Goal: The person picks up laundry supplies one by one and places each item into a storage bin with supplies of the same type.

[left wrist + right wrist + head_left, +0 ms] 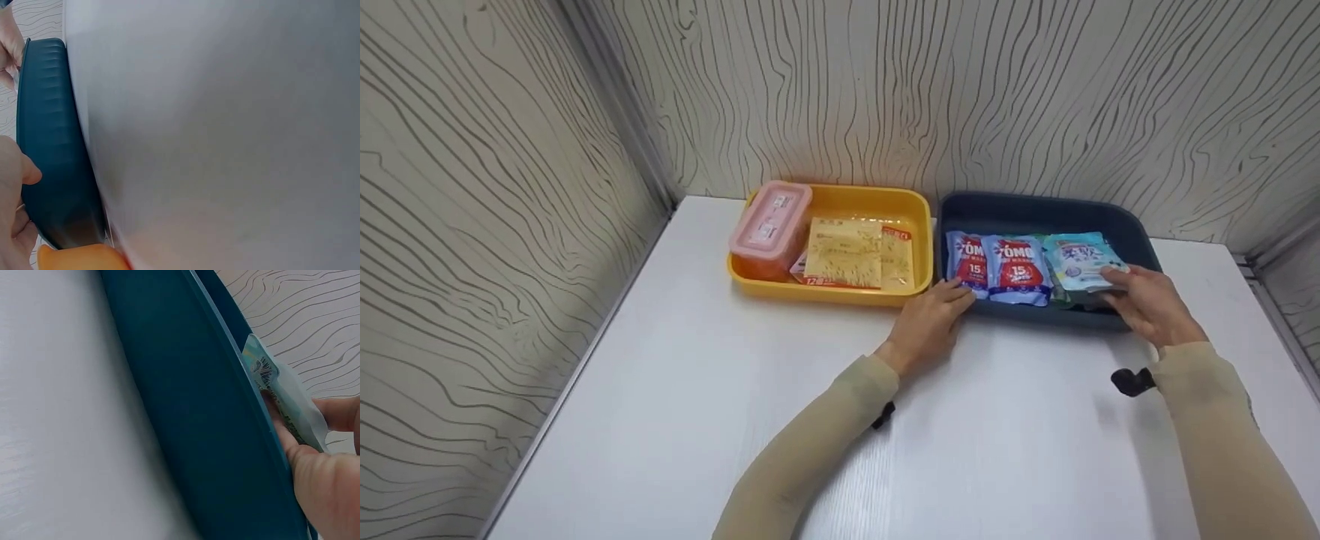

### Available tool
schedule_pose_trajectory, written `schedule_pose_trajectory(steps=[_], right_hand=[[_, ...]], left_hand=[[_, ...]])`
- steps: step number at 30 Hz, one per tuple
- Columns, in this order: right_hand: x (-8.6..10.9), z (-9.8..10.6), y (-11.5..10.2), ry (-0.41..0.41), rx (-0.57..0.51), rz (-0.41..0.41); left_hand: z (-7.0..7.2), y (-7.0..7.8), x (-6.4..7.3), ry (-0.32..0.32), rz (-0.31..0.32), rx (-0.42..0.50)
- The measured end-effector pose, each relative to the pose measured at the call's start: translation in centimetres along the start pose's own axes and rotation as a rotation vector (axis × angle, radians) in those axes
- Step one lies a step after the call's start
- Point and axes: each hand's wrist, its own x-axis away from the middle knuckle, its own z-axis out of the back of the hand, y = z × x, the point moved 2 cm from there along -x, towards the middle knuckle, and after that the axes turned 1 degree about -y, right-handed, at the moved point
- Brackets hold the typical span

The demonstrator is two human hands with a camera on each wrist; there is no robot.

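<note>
A dark blue bin [1035, 206] holds two blue-and-red OMO pouches [1018, 270] and a light teal pouch [1081, 260] on the right. My right hand [1155, 304] pinches the teal pouch at its right edge, thumb on top. In the right wrist view, that pouch [292, 402] tilts above the bin's front rim, fingers under it. At the bin's front left corner, my left hand [926, 326] grips the rim. The left wrist view has its thumb [32, 171] against the bin's outer wall [53, 124]. Something green beneath the teal pouch is mostly hidden.
A yellow bin [825, 295] stands left of the blue one. Inside it are a pink-lidded container [772, 217] and flat beige packets [844, 251] over red ones. Both bins are on a white table [960, 442] near a wood-patterned back wall [885, 90].
</note>
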Motion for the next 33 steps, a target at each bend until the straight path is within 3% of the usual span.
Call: schedule_pose_trajectory(steps=[8,19,24,33], right_hand=[[0.5,0.4,-0.6,0.005,0.402,0.013],[1.5,-0.1,-0.9,0.119,0.849,0.068],[2.0,-0.3,-0.8,0.182,0.978,0.127],[2.5,-0.5,0.0,0.215,1.135,0.205]], left_hand=[[0.0,0.1,-0.1,-0.012,-0.006,-0.016],[0.3,0.0,0.0,-0.01,0.007,-0.001],[0.2,0.0,0.0,-0.005,0.003,-0.008],[0.1,-0.1,0.0,-0.001,0.0,-0.004]])
